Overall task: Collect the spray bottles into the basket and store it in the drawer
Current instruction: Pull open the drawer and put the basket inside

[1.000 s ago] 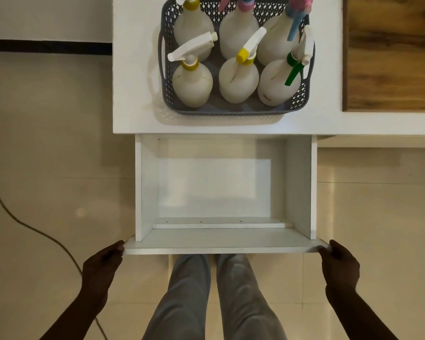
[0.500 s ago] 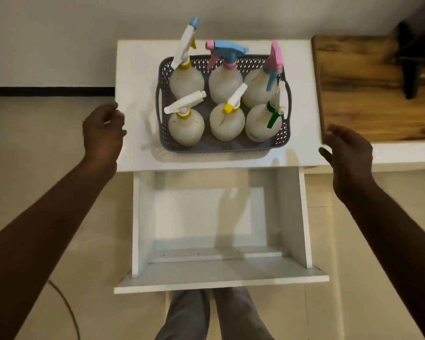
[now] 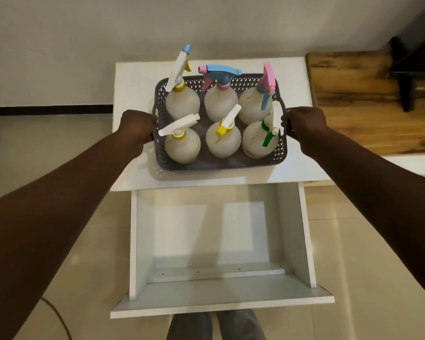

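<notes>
Having left the front of the pulled-out drawer [image 3: 221,241], the left hand [image 3: 138,127] and right hand [image 3: 304,123] are now closing their grip on the side handles of the basket [image 3: 219,164], sitting on the bench [image 3: 138,77] with six spray bottles [image 3: 223,141], so lifting looks next.

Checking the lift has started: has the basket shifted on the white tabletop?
No. The basket sits at the same spot on the tabletop; only the camera moved.
</notes>
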The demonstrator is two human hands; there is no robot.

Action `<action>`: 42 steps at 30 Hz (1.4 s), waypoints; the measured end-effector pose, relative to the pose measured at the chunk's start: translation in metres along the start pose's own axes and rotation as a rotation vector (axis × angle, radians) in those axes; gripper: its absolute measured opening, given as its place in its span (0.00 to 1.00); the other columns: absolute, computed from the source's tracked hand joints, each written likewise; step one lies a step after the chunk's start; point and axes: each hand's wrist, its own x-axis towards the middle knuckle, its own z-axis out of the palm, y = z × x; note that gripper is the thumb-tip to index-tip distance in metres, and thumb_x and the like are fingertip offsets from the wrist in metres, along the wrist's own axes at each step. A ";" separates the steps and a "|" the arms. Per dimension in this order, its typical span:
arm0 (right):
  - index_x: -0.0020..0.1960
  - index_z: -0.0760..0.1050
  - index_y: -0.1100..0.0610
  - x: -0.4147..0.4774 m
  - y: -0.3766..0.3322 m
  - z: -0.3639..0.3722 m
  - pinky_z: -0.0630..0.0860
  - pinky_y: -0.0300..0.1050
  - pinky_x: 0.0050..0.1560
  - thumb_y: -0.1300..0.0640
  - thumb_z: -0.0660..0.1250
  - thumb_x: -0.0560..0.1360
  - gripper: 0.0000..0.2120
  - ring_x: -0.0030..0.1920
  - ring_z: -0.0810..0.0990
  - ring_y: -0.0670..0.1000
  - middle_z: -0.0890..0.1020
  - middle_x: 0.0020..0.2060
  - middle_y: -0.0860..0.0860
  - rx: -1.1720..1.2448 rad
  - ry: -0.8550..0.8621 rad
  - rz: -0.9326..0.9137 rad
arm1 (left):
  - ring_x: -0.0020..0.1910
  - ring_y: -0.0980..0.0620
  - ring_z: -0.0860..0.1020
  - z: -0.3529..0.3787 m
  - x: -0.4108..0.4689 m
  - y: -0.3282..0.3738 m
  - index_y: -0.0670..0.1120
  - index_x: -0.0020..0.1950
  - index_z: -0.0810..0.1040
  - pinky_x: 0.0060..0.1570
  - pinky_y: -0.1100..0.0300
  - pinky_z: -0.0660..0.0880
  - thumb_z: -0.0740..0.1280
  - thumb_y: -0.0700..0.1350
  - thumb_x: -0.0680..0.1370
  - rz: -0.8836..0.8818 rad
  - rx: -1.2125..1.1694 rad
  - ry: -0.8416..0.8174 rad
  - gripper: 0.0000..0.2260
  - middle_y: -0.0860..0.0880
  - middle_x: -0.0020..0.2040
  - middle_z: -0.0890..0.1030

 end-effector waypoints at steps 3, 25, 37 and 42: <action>0.58 0.83 0.65 0.006 0.003 0.000 0.85 0.51 0.57 0.69 0.67 0.79 0.10 0.45 0.83 0.55 0.84 0.47 0.61 -0.019 -0.012 -0.015 | 0.31 0.52 0.81 -0.001 0.003 -0.003 0.43 0.39 0.82 0.31 0.61 0.82 0.70 0.31 0.77 0.009 -0.028 0.010 0.10 0.45 0.36 0.82; 0.63 0.85 0.55 -0.159 0.127 -0.081 0.83 0.52 0.59 0.61 0.68 0.83 0.12 0.54 0.89 0.54 0.90 0.52 0.53 0.096 -0.136 0.065 | 0.48 0.45 0.87 -0.076 -0.159 -0.116 0.42 0.57 0.85 0.52 0.53 0.85 0.67 0.37 0.83 -0.022 -0.072 -0.096 0.08 0.41 0.49 0.89; 0.63 0.86 0.53 -0.211 0.193 -0.098 0.82 0.47 0.56 0.60 0.69 0.82 0.12 0.54 0.89 0.51 0.90 0.52 0.49 0.006 -0.068 0.185 | 0.49 0.47 0.86 -0.076 -0.207 -0.207 0.45 0.55 0.88 0.51 0.55 0.81 0.69 0.36 0.81 -0.203 -0.044 -0.010 0.08 0.47 0.48 0.90; 0.61 0.86 0.54 -0.197 0.215 -0.085 0.81 0.37 0.48 0.62 0.68 0.83 0.11 0.49 0.89 0.47 0.90 0.49 0.47 -0.020 -0.056 0.218 | 0.46 0.53 0.88 -0.064 -0.191 -0.234 0.56 0.46 0.90 0.48 0.58 0.81 0.69 0.36 0.82 -0.226 -0.026 -0.031 0.16 0.50 0.47 0.90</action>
